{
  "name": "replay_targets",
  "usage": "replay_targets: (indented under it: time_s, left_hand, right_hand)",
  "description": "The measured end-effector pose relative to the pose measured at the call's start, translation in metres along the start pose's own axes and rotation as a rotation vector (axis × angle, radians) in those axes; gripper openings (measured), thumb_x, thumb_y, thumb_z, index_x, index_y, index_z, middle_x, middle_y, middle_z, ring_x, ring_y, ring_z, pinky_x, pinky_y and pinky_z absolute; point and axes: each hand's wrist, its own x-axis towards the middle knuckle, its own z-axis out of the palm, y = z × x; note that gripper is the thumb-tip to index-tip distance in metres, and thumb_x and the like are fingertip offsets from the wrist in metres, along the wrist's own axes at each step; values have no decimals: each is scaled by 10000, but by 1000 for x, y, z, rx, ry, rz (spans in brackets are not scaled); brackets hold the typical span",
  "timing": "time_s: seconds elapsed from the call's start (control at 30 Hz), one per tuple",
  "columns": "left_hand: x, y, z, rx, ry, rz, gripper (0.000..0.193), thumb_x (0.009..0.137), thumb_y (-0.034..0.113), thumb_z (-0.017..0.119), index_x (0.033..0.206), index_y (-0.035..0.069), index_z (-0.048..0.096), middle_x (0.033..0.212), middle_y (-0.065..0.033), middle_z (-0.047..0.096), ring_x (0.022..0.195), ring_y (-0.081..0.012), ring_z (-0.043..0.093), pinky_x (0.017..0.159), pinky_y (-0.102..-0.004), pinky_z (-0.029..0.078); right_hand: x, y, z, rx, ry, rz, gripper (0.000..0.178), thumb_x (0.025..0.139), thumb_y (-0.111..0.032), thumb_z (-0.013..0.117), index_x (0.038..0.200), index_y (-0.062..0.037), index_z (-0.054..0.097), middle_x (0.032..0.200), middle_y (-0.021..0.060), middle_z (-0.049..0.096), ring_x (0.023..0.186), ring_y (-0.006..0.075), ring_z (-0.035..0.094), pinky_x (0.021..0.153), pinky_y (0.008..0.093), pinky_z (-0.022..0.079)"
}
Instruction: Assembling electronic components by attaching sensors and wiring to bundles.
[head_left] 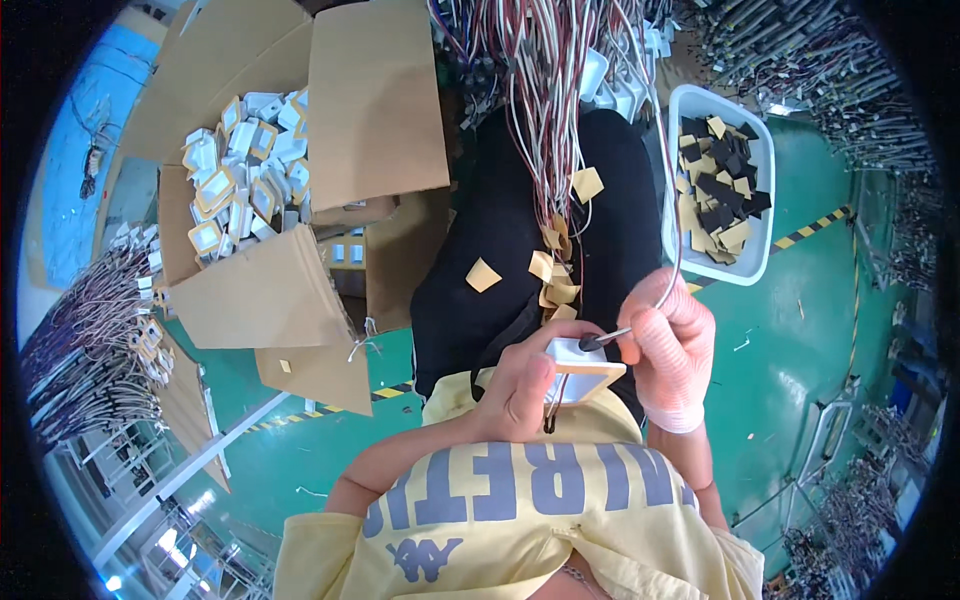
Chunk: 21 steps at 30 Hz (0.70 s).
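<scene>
My left hand [520, 385] grips a small square white and tan module [580, 370] held over my lap. My right hand [672, 352], in a thin pale glove, pinches a grey wire with a black end [605, 338] against the top of that module. The wire [678, 200] runs up from my right hand to a hanging bundle of red, white and brown cables [545, 90]. Several tan backing squares [556, 280] lie on the black trousers [500, 250] below the bundle.
An open cardboard box [375, 110] at the left holds several white and tan square modules [245, 165]. A white tray [765, 175] at the right holds black and tan pads. Wired modules [95, 340] are heaped at the far left. Green floor with a striped line lies around.
</scene>
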Motion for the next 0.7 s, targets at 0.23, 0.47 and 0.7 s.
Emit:
replay_targets:
  time_s: [0.23, 0.47, 0.7]
  left_hand:
    - [3, 1, -4, -18, 3, -38, 709, 941, 582, 274, 1240, -40, 435, 1036, -96, 597, 946, -125, 566, 808, -242, 436]
    - [48, 12, -5, -324, 289, -81, 881, 805, 785, 189, 1268, 66, 402, 1173, -66, 540, 1085, -180, 554, 902, -357, 470]
    - [63, 20, -8, -387, 245, -1, 868, 810, 775, 204, 1290, 79, 399, 1109, -86, 555, 981, -222, 588, 847, -391, 493]
  right_hand:
    - [10, -4, 2, -52, -22, 89, 196, 882, -102, 563, 708, -13, 560, 722, 43, 490, 537, 80, 429, 529, 222, 334]
    - [-3, -12, -9, -179, -42, 353, 209, 888, -79, 472, 1020, 35, 588, 674, 31, 550, 537, 64, 484, 516, 179, 374]
    - [-6, -9, 6, 9, -355, 596, 222, 922, -123, 453, 970, 39, 598, 661, 35, 549, 538, 75, 472, 542, 210, 389]
